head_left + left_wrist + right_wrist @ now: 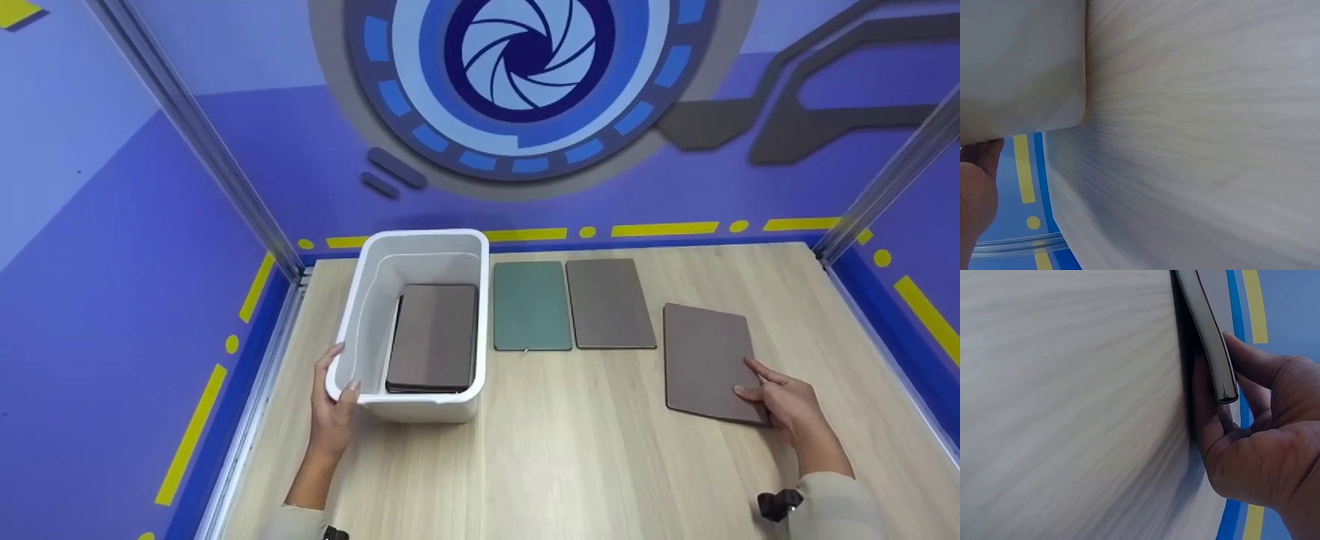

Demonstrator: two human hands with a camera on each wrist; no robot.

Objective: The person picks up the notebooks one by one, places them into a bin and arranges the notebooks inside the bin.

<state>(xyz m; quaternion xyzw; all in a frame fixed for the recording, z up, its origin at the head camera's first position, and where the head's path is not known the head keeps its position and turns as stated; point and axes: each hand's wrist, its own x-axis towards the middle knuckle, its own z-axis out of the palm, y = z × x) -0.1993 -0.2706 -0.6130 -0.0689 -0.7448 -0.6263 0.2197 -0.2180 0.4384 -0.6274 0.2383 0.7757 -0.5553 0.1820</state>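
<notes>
A white plastic bin stands at the left of the table, with a stack of brown notebooks lying inside. My left hand grips the bin's near left corner, thumb over the rim. At the right, my right hand holds a brown notebook by its right edge. In the right wrist view that notebook shows its page edge, slightly bent, between the thumb and the fingers beneath. Between bin and right hand lie a green notebook and another brown notebook, side by side.
The light wood table ends at blue and purple panels on the left, back and right. Metal rails run up the corners. The bin's right wall stands close beside the green notebook.
</notes>
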